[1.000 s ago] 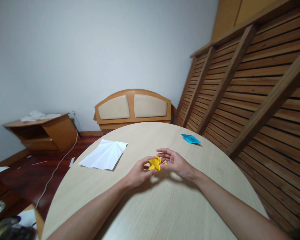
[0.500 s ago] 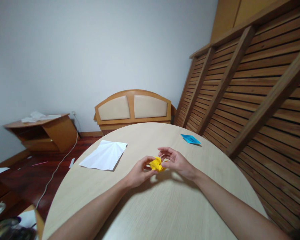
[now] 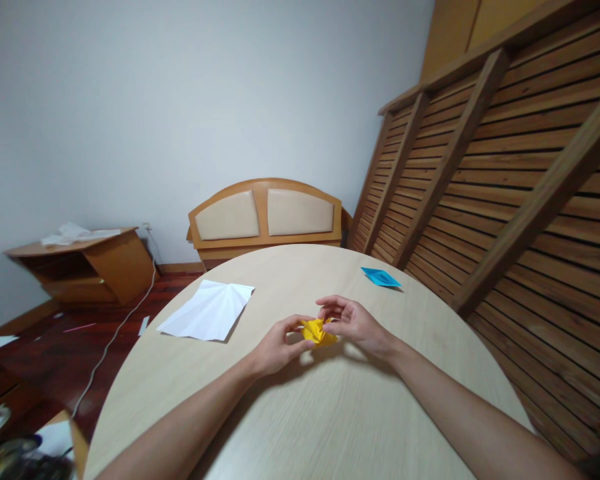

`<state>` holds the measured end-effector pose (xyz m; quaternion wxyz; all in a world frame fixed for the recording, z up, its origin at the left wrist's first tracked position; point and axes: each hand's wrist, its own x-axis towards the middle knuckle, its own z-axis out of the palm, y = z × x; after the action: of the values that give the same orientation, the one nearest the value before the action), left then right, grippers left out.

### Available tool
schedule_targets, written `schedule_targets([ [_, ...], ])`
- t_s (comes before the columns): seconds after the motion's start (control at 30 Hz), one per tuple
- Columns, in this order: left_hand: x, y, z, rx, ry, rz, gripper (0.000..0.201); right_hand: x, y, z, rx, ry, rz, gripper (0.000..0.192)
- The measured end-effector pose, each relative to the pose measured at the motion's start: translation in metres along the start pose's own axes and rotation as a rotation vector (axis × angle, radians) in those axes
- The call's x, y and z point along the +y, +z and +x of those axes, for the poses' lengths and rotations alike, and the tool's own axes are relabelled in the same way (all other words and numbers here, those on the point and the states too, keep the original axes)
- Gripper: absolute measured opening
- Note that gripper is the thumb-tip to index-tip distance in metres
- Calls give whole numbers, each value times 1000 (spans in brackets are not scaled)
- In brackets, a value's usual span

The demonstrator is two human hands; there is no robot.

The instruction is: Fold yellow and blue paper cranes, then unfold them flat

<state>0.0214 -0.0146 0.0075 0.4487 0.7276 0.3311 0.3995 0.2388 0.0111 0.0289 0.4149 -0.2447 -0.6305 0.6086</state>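
A small yellow folded paper piece [image 3: 320, 333] is held between my two hands, just over the middle of the table [image 3: 300, 413]. My left hand [image 3: 280, 345] pinches its left side between thumb and fingers. On the right side, my right hand [image 3: 355, 325] grips it with thumb and index finger, the other fingers curled above. Its folds stand up in points; part of it is hidden behind the fingers. Beyond my right hand lies a blue folded paper boat-like shape [image 3: 381, 277]. A creased white sheet of paper [image 3: 207, 311] rests to the left of my hands.
Past the table's far edge stands a wooden headboard [image 3: 265, 212] with pale panels. Slatted wooden boards [image 3: 460, 200] lean along the right. A low cabinet [image 3: 95, 267] with papers on it is at the left, and a white cable [image 3: 115, 339] runs over the floor.
The yellow paper has turned slightly and shifted a little to the right, showing a different set of folds. Both hands stay in nearly the same place.
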Motion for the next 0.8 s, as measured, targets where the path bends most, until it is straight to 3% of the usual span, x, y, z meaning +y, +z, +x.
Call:
schedule_targets([
  [0.23, 0, 2, -1, 43, -14, -20, 42, 6, 1, 5, 119, -28, -4, 47],
  [0.37, 1, 5, 1, 45, -46, -123, 44, 11, 8, 9, 235, -123, -50, 47],
  [0.5, -1, 4, 6, 237, -30, -271, 51, 8, 15, 4, 422, -262, -309, 34],
  [0.57, -2, 3, 8, 359, -16, -328, 56, 6, 20, 0, 407, -269, -483, 21],
  [0.63, -2, 3, 9, 417, -26, -394, 60, 5, 26, -4, 309, -248, -627, 22],
  [0.7, -1, 4, 9, 430, -42, -440, 60, 6, 33, -6, 239, -236, -686, 17],
  [0.8, 0, 8, 7, 412, -32, -441, 55, 9, 40, -7, 241, -237, -665, 24],
])
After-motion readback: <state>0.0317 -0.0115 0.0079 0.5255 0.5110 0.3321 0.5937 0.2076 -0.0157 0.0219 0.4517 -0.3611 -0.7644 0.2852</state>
